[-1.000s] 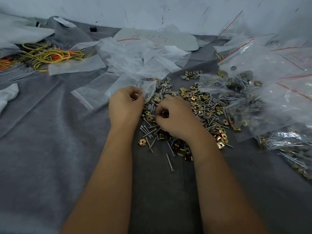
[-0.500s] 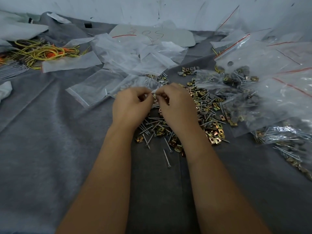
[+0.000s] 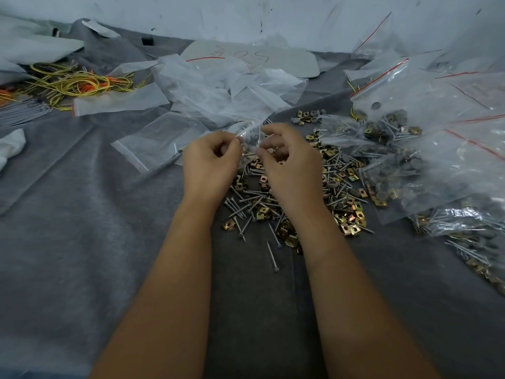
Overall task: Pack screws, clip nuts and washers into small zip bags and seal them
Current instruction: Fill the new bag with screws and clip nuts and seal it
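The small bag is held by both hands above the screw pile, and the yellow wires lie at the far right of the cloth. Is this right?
Not quite. The head view shows the yellow wires at the far left. The rest holds: left hand and right hand pinch the small bag above the screw pile.

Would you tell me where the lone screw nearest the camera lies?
In the head view, the lone screw lies on the grey cloth between both forearms, below the hardware pile.
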### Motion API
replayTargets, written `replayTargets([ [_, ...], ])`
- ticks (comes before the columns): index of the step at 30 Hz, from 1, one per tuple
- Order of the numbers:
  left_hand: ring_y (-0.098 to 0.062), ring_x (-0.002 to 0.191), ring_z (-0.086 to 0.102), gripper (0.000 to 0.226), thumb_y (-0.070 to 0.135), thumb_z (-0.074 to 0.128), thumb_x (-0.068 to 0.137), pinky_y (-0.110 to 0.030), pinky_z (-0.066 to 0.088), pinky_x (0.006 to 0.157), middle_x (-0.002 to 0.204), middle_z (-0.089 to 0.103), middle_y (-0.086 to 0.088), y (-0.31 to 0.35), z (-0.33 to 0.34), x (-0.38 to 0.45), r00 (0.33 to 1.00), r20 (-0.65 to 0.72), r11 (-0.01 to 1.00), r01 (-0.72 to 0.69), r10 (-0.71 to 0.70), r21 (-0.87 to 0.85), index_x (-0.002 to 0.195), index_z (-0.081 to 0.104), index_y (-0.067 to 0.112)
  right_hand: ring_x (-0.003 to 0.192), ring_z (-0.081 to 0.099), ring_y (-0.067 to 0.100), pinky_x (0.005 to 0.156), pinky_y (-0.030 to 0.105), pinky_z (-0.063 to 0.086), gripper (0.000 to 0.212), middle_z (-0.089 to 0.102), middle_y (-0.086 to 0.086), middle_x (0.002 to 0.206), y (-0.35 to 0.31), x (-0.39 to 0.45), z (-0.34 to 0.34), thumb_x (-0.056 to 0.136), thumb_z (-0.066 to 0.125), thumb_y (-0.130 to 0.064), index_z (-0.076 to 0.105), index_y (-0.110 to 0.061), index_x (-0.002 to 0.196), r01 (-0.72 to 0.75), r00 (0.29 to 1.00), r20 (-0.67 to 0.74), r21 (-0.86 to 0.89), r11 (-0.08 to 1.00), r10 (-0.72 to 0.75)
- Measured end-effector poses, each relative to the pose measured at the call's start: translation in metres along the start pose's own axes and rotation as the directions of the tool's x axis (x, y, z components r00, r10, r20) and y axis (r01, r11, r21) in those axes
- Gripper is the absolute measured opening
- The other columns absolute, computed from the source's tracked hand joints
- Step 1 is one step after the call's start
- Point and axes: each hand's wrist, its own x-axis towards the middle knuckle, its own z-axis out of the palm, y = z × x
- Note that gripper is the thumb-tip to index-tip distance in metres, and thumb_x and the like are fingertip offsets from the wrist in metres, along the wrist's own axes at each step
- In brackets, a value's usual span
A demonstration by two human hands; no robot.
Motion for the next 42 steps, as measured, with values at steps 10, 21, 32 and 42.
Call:
replayTargets([
  [10, 0.0, 0.046, 0.041, 0.029, 0.009, 0.059, 0.091, -0.009, 0.034, 0.046, 0.062, 0.055, -0.006, 0.001, 0.0, 0.001, 1.0, -0.026, 1.0, 0.004, -0.004, -0.027, 0.075, 0.067, 0.032, 0.1, 0.056, 0.014, 0.08, 0.028, 0.049, 0.028, 0.057, -0.001, 0.111, 0.001, -0.002, -0.001, 0.088, 0.063, -0.004, 0.071, -0.019, 0.11, 0.151, 0.983, 0.128, -0.176, 0.973, -0.129],
  [21, -0.008, 0.064, 0.051, 0.023, 0.022, 0.053, 0.093, -0.026, 0.043, 0.063, 0.065, 0.054, 0.012, -0.004, -0.004, 0.002, 0.932, -0.341, 0.982, -0.059, 0.118, 0.18, 0.098, 0.074, 0.014, 0.093, 0.055, 0.008, 0.08, 0.024, 0.047, 0.029, 0.06, 0.0, 0.109, 0.001, -0.001, -0.003, 0.092, 0.063, -0.01, 0.068, -0.017, 0.12, 0.15, 0.986, 0.096, -0.165, 0.975, -0.136],
  [32, -0.003, 0.052, 0.048, 0.018, 0.026, 0.055, 0.094, -0.027, 0.034, 0.053, 0.058, 0.055, 0.011, -0.015, 0.003, 0.007, 0.997, -0.033, 0.93, -0.05, 0.067, 0.363, 0.09, 0.072, 0.025, 0.112, 0.047, 0.026, 0.096, 0.044, 0.041, 0.03, 0.064, 0.001, 0.111, 0.005, 0.0, -0.006, 0.088, 0.058, -0.032, 0.07, -0.022, 0.113, 0.155, 0.921, 0.382, -0.529, 0.834, 0.071],
  [42, 0.005, 0.051, 0.049, 0.025, 0.026, 0.055, 0.093, -0.025, 0.032, 0.051, 0.054, 0.054, 0.018, -0.019, 0.007, 0.006, 0.997, 0.066, 0.947, -0.063, 0.045, 0.316, 0.114, 0.069, 0.028, 0.123, 0.04, 0.028, 0.101, 0.047, 0.029, 0.039, 0.057, 0.002, 0.118, 0.002, -0.003, 0.0, 0.084, 0.057, -0.045, 0.062, -0.02, 0.113, 0.141, 0.925, 0.357, -0.643, 0.753, 0.132],
])
